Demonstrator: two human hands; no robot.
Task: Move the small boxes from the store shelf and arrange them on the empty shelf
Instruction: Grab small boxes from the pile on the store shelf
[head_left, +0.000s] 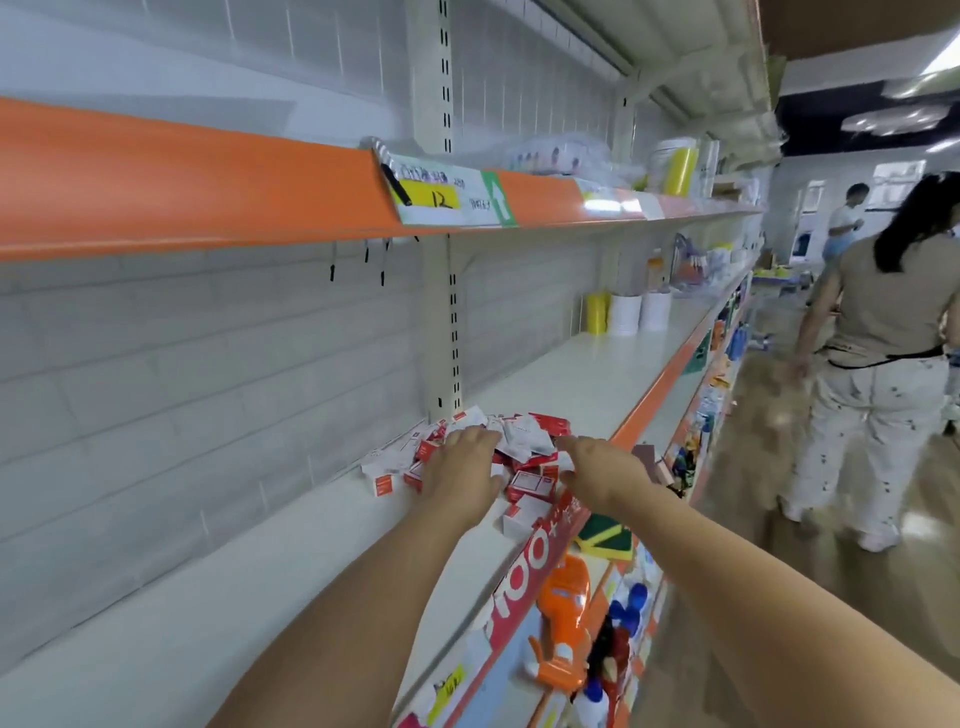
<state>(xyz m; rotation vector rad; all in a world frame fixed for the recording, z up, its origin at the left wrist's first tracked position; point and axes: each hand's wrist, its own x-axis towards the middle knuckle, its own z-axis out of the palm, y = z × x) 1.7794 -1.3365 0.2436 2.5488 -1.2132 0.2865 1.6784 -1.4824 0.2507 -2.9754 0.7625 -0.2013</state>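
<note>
Reached out with both arms over the white shelf (291, 561) toward a loose heap of small boxes (524, 447), red and white, piled near the slotted upright (451, 332) against the grey back panel. Lay jumbled there, long axes pointing every which way, some flat, some tipped on an edge; no common direction to be read from the pile. Sat a few strays at the left fringe, one red-ended box (383, 486) aimed roughly toward the near edge, and another white one (521, 515) close to the shelf's front lip.

Rested the left hand (462, 470) palm down on the left part of the heap, fingers spread and fairly straight, grip apart and touching box tops rather than closing on any. Came the right hand (605, 467) in from the right side of the pile, fingers extended toward the boxes, grip likewise apart (fingertips partly hidden among the cartons, so contact hard to confirm).

Ran an orange-fronted shelf (182, 182) overhead with a yellow price tag (431, 197). Stood a person in pale trousers (878, 364) far right in the aisle.
</note>
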